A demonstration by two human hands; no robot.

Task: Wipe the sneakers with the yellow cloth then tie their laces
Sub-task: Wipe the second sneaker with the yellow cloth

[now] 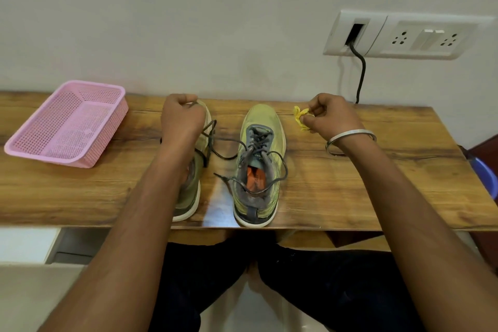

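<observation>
Two yellow-green sneakers with grey laces stand on the wooden table (pixel 350 183), toes toward the wall. The right sneaker (pixel 258 164) is in full view, its laces loose and spread. My left forearm covers much of the left sneaker (pixel 192 191). My left hand (pixel 183 116) is curled over that sneaker's toe and pinches a dark lace end. My right hand (pixel 328 116) pinches the small crumpled yellow cloth (pixel 300 116) at the table's back, right of the right sneaker.
A pink perforated plastic basket (pixel 67 124) sits at the table's left. A white socket panel (pixel 398 35) with a black cable (pixel 361 75) is on the wall at right. A blue object (pixel 485 175) is beyond the table's right edge. My legs are under the front edge.
</observation>
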